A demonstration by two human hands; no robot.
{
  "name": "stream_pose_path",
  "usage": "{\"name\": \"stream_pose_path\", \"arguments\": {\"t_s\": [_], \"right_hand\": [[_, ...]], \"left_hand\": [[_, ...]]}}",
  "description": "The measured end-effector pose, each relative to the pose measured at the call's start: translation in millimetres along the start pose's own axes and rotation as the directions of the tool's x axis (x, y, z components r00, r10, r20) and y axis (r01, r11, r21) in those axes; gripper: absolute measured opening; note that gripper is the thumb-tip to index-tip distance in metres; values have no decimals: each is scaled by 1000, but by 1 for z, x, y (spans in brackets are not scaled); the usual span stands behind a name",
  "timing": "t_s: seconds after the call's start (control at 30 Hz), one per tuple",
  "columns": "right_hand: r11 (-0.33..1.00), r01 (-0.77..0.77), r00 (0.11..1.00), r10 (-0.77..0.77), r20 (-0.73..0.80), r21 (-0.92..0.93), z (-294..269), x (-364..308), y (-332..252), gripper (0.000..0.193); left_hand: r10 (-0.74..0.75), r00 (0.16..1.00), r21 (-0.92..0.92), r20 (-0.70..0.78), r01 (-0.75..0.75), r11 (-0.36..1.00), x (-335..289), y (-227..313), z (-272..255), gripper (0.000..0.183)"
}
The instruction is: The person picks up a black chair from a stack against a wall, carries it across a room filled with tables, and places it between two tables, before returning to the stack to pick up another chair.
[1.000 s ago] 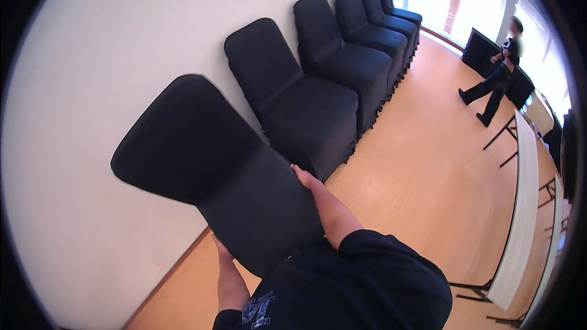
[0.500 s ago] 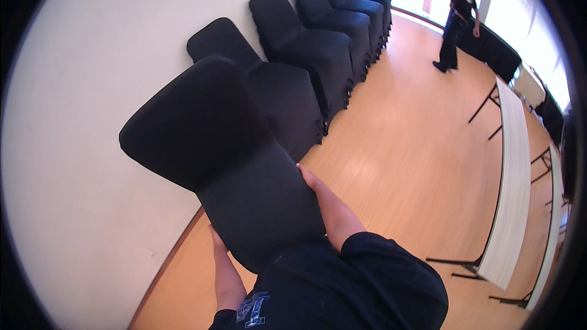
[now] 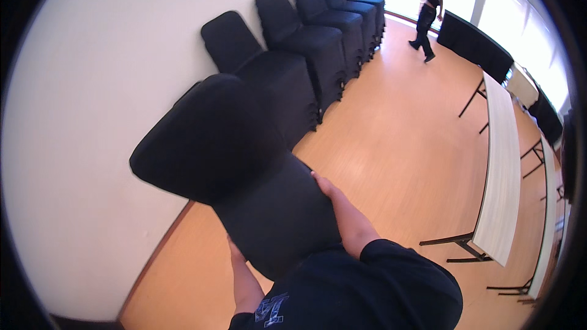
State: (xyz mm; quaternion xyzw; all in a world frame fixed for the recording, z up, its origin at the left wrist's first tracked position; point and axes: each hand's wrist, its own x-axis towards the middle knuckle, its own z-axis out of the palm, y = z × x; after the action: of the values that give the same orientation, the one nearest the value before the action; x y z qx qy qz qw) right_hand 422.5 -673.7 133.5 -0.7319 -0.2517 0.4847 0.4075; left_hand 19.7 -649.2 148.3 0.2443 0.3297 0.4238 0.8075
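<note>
In front of my body is a chair in a black fabric cover (image 3: 275,208), its backrest away from me and its seat against my shirt. My left hand (image 3: 236,250) grips the left side of the seat, its fingers mostly hidden beneath the edge. On the opposite side my right hand (image 3: 323,184) holds the seat edge, with fingers curled under and out of sight. Just beyond the held chair stands another black covered chair (image 3: 278,76), the closest in a row along the wall, partly hidden behind the backrest.
Several more black covered chairs (image 3: 315,43) line the white wall (image 3: 92,116), seemingly stacked. Long light-topped tables (image 3: 498,177) with dark folding legs stand to the right on the wood floor (image 3: 391,140). A person in black (image 3: 430,12) walks near the far windows.
The held chair and both hands appear slightly lower and further right in the picture, with the same grip. The far person has walked left, and the row of chairs looks slightly shifted.
</note>
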Motion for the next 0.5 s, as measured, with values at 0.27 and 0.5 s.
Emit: {"name": "stream_pose_path", "arguments": {"t_s": [0.27,0.5], "right_hand": [[994,-93,996,92,-12,-62,-15,-95,12,71],[987,-56,984,80,-158,152,-129,-75,133,74]], "left_hand": [[-2,1000,1,29,2,1000,-64,-34,-30,61],[-137,981,112,141,122,986,-30,-81,85,60]]}}
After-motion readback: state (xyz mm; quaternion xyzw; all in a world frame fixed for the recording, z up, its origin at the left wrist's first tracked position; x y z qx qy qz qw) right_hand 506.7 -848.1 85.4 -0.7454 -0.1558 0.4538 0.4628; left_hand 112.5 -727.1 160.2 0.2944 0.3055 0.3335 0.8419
